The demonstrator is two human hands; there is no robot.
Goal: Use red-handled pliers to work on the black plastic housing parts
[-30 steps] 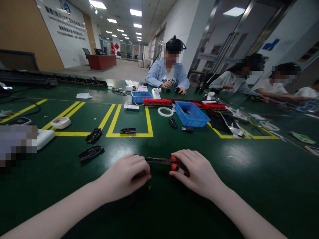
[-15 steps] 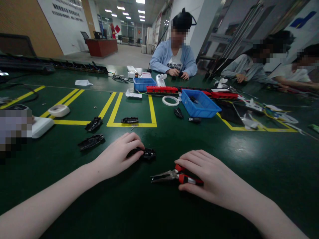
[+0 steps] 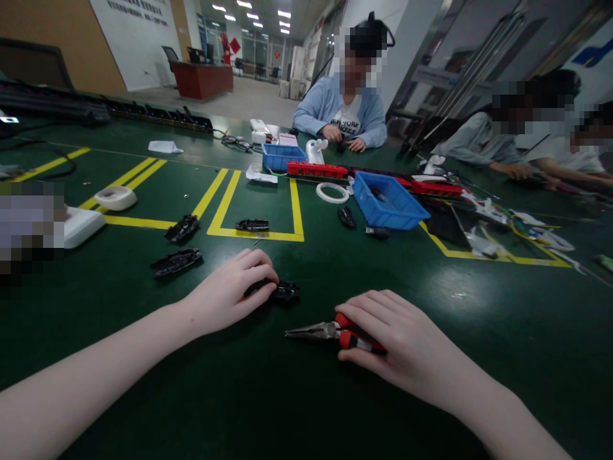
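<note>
Pliers (image 3: 330,329) point left, long axis nearly crosswise — right hand (image 3: 395,329) round the handles, left hand (image 3: 242,282) pinching a black part (image 3: 288,291).

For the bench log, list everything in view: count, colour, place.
Table: one, green, yellow outlines, foreground.
Bins: two, blue, table's middle.
Red strips: count unclear, red, along bins.
Ring: one, white, left of nearer bin.
Roll: one, white, table's left.
Loose pieces: five, black, two left, one inside yellow outline, two beside nearer bin.
Clutter: count unclear, mixed colours, far and right.
Desk: one, reddish, background left.
Other people: at least three, pale tops, centre to right.
Pliers: one, red handles, foreground centre.
Held piece: one, black, beyond pliers.
Left grip: one, bare, on held piece.
Right grip: one, bare, around pliers.
</note>
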